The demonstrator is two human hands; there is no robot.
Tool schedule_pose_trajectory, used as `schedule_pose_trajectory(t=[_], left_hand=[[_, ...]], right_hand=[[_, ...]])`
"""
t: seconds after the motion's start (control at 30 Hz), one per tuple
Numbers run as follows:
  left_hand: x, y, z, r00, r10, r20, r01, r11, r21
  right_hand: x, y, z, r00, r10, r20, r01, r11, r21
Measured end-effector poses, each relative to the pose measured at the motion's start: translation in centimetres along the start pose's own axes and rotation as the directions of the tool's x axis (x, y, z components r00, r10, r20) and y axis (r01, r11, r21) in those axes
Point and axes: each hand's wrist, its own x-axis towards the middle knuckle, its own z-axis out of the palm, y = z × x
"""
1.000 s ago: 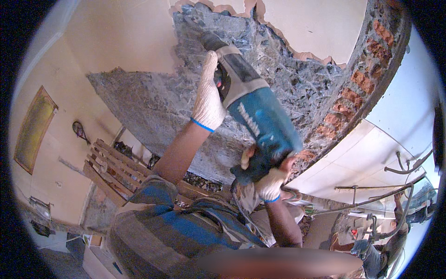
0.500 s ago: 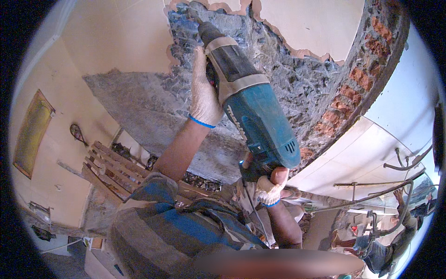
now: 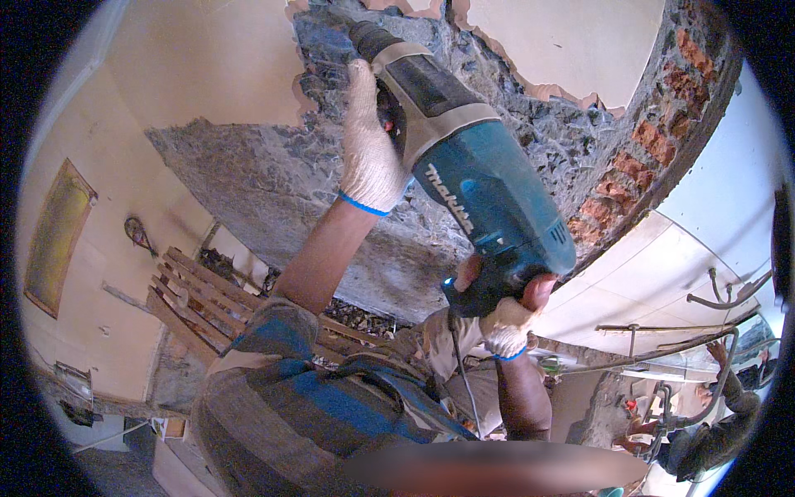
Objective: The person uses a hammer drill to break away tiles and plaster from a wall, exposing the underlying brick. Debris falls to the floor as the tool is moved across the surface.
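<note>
A teal and grey rotary hammer drill (image 3: 501, 186) slants across the middle, its black chuck (image 3: 374, 40) pointing up and left at the wall. My left hand (image 3: 373, 157), in a white knitted glove with a blue cuff, is closed around the front part, at the side of the grey collar. At the rear, my right hand (image 3: 509, 323) wraps the dark handle; bare fingers show past its white glove. The chuck end lies over a stripped patch of rough grey wall (image 3: 538, 124). Whether the bit touches the wall cannot be made out.
Smooth cream plaster (image 3: 571, 41) borders the stripped patch. Exposed red bricks (image 3: 654, 142) line a curved edge at right. A power cord (image 3: 464, 377) hangs below the handle. A slatted wooden pallet (image 3: 203, 290) stands at left, near rubble (image 3: 360, 317). Another person (image 3: 716, 435) is at lower right.
The drill's rear end has swung right and toward me, and my right hand has gone with it. My left hand keeps its grip and has risen slightly. The chuck has shifted a little upward.
</note>
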Motion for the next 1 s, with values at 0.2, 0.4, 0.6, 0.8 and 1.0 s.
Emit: schedule_pose_trajectory(t=[0.2,0.4,0.6,0.8,1.0], left_hand=[[1.5,-1.3,-0.4,0.998,-0.047,-0.034,0.048,0.998,0.038],[2.4,-1.6,-0.7,0.997,-0.071,-0.031,0.075,0.985,0.157],[2.9,-1.8,-1.3,0.989,-0.150,0.005,0.144,0.960,0.242],[3.8,-1.6,-2.8,0.982,-0.184,0.047,0.163,0.944,0.288],[3.8,-0.7,-3.0,0.986,-0.165,0.002,0.151,0.909,0.388]], right_hand=[[3.0,-1.9,1.5,0.990,0.020,-0.136,-0.034,0.994,-0.105],[4.6,-2.3,1.5,0.918,0.047,-0.394,-0.026,0.998,0.058],[6.0,-3.2,1.3,0.913,0.064,-0.402,-0.065,0.998,0.011],[6.9,-3.1,1.6,0.966,0.040,-0.257,-0.046,0.999,-0.020],[7.1,-2.5,1.3,0.971,0.094,-0.218,-0.106,0.993,-0.044]])
